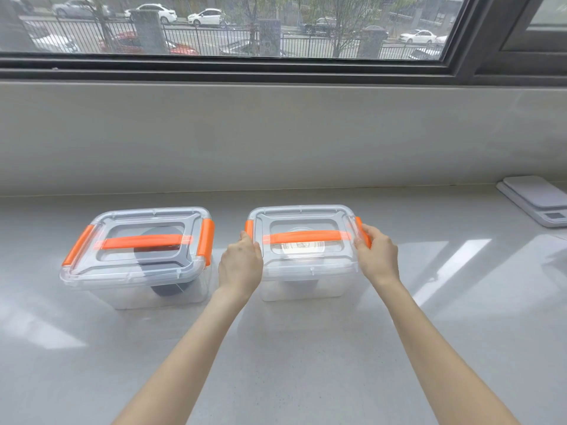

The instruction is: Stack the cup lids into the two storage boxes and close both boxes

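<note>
Two clear storage boxes with orange handles and orange side latches stand side by side on the grey counter. The left box (pixel 135 280) has its lid on, and a dark stack of cup lids (pixel 167 289) shows through its wall. The right box (pixel 302 286) also has its lid on, with pale cup lids (pixel 302 245) visible through the top. My left hand (pixel 241 265) presses on the right box's left orange latch (pixel 249 227). My right hand (pixel 379 256) presses on its right orange latch (pixel 362 230). Both latches of the left box lie flat against its sides.
A white kitchen scale (pixel 540 199) sits at the far right of the counter. A low grey wall and a dark-framed window run behind the boxes. The counter surface (pixel 306 363) stretches in front of the boxes toward me.
</note>
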`<action>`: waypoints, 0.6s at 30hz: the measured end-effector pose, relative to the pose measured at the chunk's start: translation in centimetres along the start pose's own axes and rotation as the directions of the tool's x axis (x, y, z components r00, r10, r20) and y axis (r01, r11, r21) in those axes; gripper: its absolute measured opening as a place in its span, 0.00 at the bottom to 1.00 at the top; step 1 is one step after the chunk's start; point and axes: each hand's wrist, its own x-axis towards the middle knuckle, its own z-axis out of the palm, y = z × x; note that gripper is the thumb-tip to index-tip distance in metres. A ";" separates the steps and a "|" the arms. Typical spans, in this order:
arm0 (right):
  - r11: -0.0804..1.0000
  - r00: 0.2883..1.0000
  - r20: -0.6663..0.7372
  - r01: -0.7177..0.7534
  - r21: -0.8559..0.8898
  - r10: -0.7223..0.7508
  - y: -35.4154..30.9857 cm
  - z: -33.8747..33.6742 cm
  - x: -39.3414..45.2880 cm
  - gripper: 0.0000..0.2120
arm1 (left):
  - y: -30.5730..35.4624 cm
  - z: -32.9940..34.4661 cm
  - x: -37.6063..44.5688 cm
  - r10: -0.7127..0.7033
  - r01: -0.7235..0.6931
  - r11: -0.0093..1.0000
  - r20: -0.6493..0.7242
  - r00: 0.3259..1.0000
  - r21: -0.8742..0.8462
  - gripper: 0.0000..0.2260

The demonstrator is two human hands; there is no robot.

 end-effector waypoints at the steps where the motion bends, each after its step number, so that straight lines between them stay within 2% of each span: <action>1: 0.999 1.000 0.005 0.022 -0.039 -0.022 0.0 0.1 -0.1 0.18 | 0.0 0.0 0.0 0.002 -0.002 1.000 0.000 1.000 0.000 0.15; 4: 0.979 0.994 0.007 0.109 -0.171 -0.109 0.4 0.5 0.0 0.17 | 0.0 -0.1 0.0 0.011 -0.011 1.000 0.001 1.000 -0.002 0.15; 8: 0.974 0.993 0.003 0.116 -0.192 -0.117 0.6 0.8 0.1 0.17 | 0.0 -0.2 0.1 0.011 -0.011 1.000 0.012 1.000 0.000 0.15; 11: 0.968 0.996 0.006 0.091 -0.235 -0.092 0.2 0.5 -0.1 0.16 | 0.1 -0.5 -0.1 -0.006 0.006 1.000 0.024 1.000 -0.019 0.14; 14: 0.954 0.998 0.052 0.039 -0.297 -0.025 -0.3 0.5 0.4 0.12 | 0.0 -1.3 0.0 -0.024 0.034 0.993 0.089 0.996 -0.111 0.10; 16: 0.952 0.997 0.074 0.035 -0.303 -0.013 -1.2 0.5 0.6 0.15 | -0.1 -2.2 0.3 -0.014 0.039 0.980 0.129 0.992 -0.193 0.10; 18: 0.977 0.999 0.041 0.032 -0.213 -0.023 -2.6 0.2 0.8 0.22 | -0.1 -3.1 0.8 -0.031 0.072 0.971 0.179 0.983 -0.227 0.19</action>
